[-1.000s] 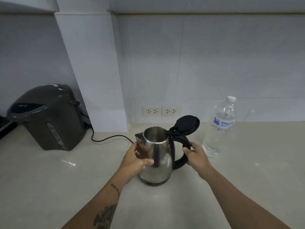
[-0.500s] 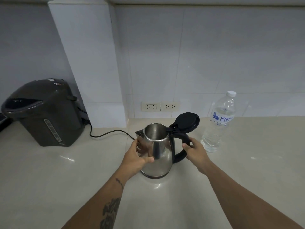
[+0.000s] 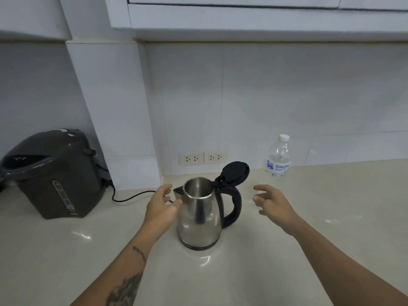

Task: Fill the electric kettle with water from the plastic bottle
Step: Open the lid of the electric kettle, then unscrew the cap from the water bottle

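Standing capped beyond spread, empty fingers [image 3: 257, 188]: plastic bottle [image 3: 277, 161], blue label "SINGHA WATER"; electric kettle [image 3: 199, 215] open-lidded.

Two bare forearms w/ no sleeves, no watch, no rings or bands seen. Left hand [image 3: 160, 205]: bare, no glove. Left forearm [image 3: 123, 268] has dark tattoos: a small thin line of script-like marks just below the wrist, running across the arm, & a bigger dark shaded piece further down near the bottom edge, design too blurred to read, partly cut off by the frame. Right hand [image 3: 272, 202]: bare, no glove, nails short. Right forearm [image 3: 344, 259]: plain, no marks visible, nothing worn on the wrist.
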`<move>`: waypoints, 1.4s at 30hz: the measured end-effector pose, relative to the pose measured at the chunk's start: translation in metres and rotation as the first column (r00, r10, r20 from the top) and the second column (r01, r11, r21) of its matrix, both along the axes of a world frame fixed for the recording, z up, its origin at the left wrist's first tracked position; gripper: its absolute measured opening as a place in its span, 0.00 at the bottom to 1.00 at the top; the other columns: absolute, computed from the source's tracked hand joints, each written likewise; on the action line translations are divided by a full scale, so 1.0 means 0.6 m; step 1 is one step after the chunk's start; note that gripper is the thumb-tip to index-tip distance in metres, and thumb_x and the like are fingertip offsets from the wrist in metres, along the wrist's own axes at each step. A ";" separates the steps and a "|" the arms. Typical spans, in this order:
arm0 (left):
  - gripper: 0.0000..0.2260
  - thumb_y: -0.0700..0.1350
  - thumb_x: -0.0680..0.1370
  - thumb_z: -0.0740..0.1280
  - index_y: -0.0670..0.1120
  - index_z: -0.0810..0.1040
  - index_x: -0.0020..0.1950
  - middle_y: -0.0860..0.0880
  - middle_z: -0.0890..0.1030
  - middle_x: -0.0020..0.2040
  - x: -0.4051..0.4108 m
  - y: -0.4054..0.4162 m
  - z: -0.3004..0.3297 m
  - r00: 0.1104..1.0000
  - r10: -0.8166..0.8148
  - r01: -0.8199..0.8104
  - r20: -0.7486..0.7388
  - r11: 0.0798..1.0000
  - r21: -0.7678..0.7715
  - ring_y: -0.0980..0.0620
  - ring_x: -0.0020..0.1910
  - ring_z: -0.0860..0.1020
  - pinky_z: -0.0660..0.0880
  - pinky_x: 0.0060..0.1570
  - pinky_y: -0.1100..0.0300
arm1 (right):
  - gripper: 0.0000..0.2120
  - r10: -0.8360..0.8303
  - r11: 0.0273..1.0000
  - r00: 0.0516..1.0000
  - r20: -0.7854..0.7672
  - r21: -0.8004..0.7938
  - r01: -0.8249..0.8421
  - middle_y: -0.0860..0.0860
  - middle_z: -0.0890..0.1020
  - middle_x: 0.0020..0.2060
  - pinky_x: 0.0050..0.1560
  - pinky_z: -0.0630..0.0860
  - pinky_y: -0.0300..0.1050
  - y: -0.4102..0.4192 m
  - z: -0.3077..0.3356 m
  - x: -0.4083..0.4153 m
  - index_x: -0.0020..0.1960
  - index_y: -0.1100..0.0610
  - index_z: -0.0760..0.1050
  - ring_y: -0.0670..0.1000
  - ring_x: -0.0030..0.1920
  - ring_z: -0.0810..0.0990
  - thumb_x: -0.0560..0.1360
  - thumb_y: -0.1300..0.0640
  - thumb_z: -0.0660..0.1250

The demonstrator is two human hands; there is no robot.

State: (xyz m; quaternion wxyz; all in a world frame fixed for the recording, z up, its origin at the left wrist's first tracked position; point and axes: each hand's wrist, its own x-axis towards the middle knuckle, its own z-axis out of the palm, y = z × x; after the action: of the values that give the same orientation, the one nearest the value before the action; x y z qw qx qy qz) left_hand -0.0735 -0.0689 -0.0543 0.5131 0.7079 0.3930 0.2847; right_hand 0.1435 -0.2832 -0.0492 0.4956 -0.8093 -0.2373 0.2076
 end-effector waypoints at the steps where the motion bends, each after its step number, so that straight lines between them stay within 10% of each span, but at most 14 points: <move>1: 0.22 0.41 0.76 0.72 0.49 0.73 0.69 0.51 0.76 0.67 0.003 -0.003 0.014 1.000 0.009 -0.010 0.026 0.999 0.041 0.52 0.63 0.75 0.72 0.60 0.58 | 0.14 -0.005 1.000 1.000 0.014 0.009 0.005 0.53 0.82 0.54 0.61 0.79 0.59 -0.007 0.011 0.002 0.64 0.49 0.76 0.58 0.54 0.82 0.79 0.57 0.67; 7: 0.18 0.35 0.77 0.67 0.47 0.76 0.65 0.51 0.78 0.63 0.067 -0.029 0.105 0.987 -0.054 0.017 0.150 0.971 0.239 0.54 0.59 0.76 0.71 0.59 0.60 | 0.14 -0.052 0.999 0.985 0.163 0.016 0.050 0.48 0.81 0.49 0.60 0.78 0.57 -0.041 0.093 0.040 0.64 0.49 0.76 0.54 0.52 0.81 0.79 0.58 0.66; 13: 0.18 0.37 0.77 0.67 0.49 0.76 0.65 0.53 0.77 0.64 0.186 -0.097 0.168 0.963 -0.212 0.152 0.164 0.936 0.318 0.53 0.61 0.77 0.71 0.58 0.62 | 0.18 -0.044 0.996 0.947 0.318 -0.058 0.066 0.52 0.83 0.48 0.38 0.72 0.38 -0.066 0.162 0.113 0.69 0.53 0.73 0.47 0.42 0.79 0.79 0.59 0.65; 27: 0.18 0.40 0.78 0.67 0.52 0.74 0.67 0.55 0.77 0.63 0.406 -0.221 0.220 0.975 -0.178 0.161 0.135 0.978 0.131 0.57 0.54 0.77 0.69 0.41 0.69 | 0.27 0.280 0.926 0.817 0.503 -0.366 -0.092 0.58 0.72 0.73 0.66 0.72 0.55 -0.013 0.201 0.309 0.79 0.53 0.61 0.60 0.70 0.73 0.82 0.52 0.60; 35: 0.20 0.39 0.78 0.65 0.52 0.73 0.69 0.54 0.76 0.64 0.436 -0.255 0.184 0.989 -0.116 0.114 0.089 0.993 0.029 0.66 0.49 0.75 0.69 0.40 0.68 | 0.15 0.323 0.935 0.709 0.627 -0.327 -0.137 0.55 0.81 0.47 0.43 0.74 0.50 -0.002 0.186 0.334 0.56 0.54 0.70 0.59 0.46 0.78 0.78 0.46 0.66; 42: 0.26 0.37 0.77 0.66 0.52 0.68 0.74 0.53 0.74 0.67 0.421 -0.290 0.152 0.985 -0.171 0.171 0.008 0.985 -0.029 0.55 0.61 0.75 0.69 0.39 0.69 | 0.14 0.403 0.911 0.667 0.626 -0.344 -0.227 0.49 0.77 0.37 0.35 0.69 0.47 -0.039 0.194 0.312 0.45 0.52 0.68 0.54 0.38 0.76 0.74 0.43 0.69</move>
State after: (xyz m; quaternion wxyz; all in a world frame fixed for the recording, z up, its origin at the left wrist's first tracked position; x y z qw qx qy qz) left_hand 0.1790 -0.2429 0.0369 0.5472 0.7306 0.3336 0.2357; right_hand 0.3306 -0.3064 0.0669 0.2287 -0.8269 -0.5137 0.0039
